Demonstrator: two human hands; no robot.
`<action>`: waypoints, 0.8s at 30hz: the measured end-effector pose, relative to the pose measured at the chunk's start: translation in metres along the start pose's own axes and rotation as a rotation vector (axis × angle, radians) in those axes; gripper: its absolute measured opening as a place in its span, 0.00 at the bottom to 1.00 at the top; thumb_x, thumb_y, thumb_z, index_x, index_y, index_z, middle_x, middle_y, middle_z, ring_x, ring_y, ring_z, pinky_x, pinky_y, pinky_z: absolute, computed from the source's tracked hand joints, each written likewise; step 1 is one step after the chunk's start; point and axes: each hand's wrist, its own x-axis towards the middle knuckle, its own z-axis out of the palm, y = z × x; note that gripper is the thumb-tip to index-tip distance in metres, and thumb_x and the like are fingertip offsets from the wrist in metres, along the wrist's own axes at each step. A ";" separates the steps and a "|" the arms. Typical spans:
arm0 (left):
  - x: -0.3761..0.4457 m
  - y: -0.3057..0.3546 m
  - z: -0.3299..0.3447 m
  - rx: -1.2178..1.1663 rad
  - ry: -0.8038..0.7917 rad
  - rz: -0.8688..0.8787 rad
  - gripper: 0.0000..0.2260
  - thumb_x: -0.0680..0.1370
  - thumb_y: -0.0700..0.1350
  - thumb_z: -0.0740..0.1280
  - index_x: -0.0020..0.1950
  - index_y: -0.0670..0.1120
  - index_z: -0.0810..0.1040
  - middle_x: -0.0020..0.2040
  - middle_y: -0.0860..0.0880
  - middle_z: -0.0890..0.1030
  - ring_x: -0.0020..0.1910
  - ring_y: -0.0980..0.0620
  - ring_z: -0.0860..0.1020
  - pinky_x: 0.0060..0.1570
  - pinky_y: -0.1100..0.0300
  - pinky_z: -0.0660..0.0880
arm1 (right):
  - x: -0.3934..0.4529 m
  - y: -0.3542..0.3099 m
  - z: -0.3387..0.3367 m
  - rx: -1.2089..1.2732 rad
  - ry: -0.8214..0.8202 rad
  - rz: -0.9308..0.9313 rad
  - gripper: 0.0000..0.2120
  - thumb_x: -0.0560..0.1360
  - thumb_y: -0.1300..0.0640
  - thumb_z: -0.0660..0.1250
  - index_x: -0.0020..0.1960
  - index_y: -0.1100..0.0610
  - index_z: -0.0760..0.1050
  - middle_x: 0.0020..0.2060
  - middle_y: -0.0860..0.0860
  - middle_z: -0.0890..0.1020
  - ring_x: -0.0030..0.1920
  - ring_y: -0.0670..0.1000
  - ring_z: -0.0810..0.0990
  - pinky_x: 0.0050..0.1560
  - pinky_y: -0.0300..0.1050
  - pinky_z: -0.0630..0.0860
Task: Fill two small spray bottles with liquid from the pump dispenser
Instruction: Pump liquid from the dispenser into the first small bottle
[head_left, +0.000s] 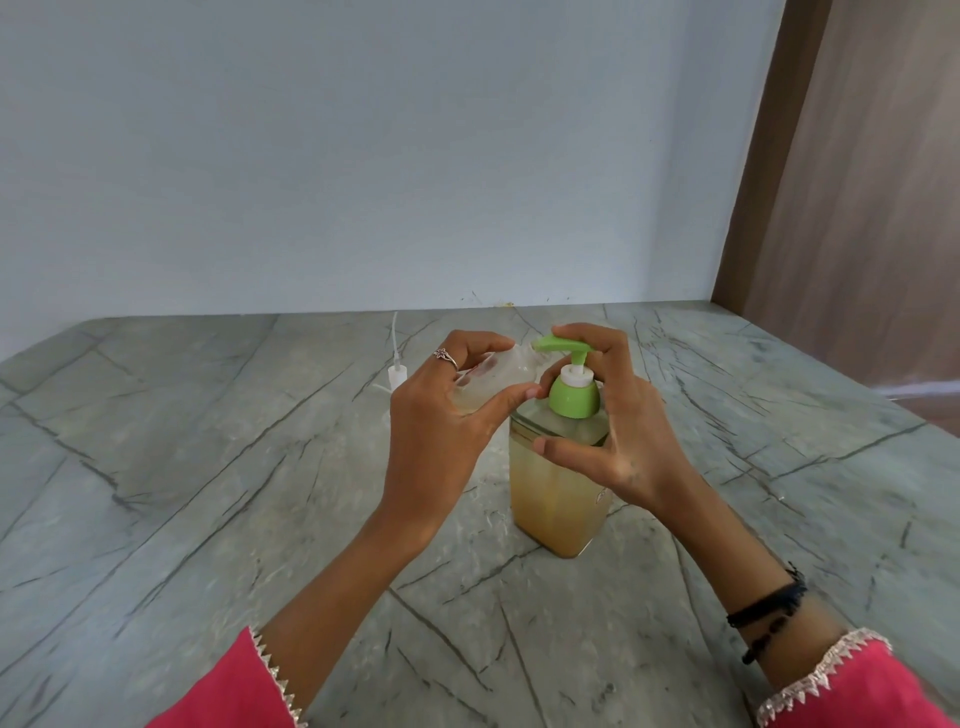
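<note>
A grey stone surface (208, 467), veined with dark irregular lines, fills the lower two thirds of the frame. It is bounded at the back by a plain pale blue-grey wall (363, 156), and at the upper right by a brown wood-grain panel (857, 208) that meets the surface at its far right corner. A few small marks are seen where wall and surface join.

Just right of centre, the pump dispenser (556, 488) is stood upright on the surface; its clear square body is filled with yellowish liquid and topped by a green pump head. The right hand (618, 431) is curled around the pump, fingers over the green lever, thumb laid against the bottle's shoulder. A small clear spray bottle (488, 376) is gripped in the left hand (447, 415), tilted, its mouth held right at the green spout. A ring is worn on that hand.

A white spray cap (396, 371) with its thin tube is lying left of centre, behind the left hand
</note>
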 end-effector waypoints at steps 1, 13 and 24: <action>0.000 0.000 0.000 0.004 -0.001 0.002 0.15 0.67 0.48 0.74 0.51 0.51 0.76 0.47 0.64 0.78 0.51 0.68 0.77 0.50 0.75 0.71 | 0.000 0.001 0.000 0.014 0.002 0.000 0.33 0.63 0.47 0.71 0.64 0.42 0.60 0.44 0.43 0.80 0.45 0.49 0.82 0.44 0.53 0.78; -0.001 -0.002 0.000 0.025 -0.008 0.020 0.15 0.67 0.46 0.75 0.51 0.50 0.77 0.47 0.62 0.79 0.52 0.63 0.78 0.51 0.74 0.72 | 0.001 -0.001 0.000 0.023 0.007 0.019 0.29 0.61 0.47 0.71 0.57 0.34 0.61 0.43 0.43 0.81 0.44 0.48 0.81 0.44 0.53 0.78; 0.001 0.002 -0.001 0.021 0.015 0.028 0.15 0.66 0.50 0.73 0.51 0.48 0.77 0.47 0.63 0.78 0.51 0.67 0.77 0.49 0.77 0.71 | 0.001 0.003 0.005 0.167 0.100 0.059 0.13 0.76 0.46 0.60 0.60 0.38 0.67 0.40 0.47 0.84 0.42 0.58 0.82 0.43 0.63 0.75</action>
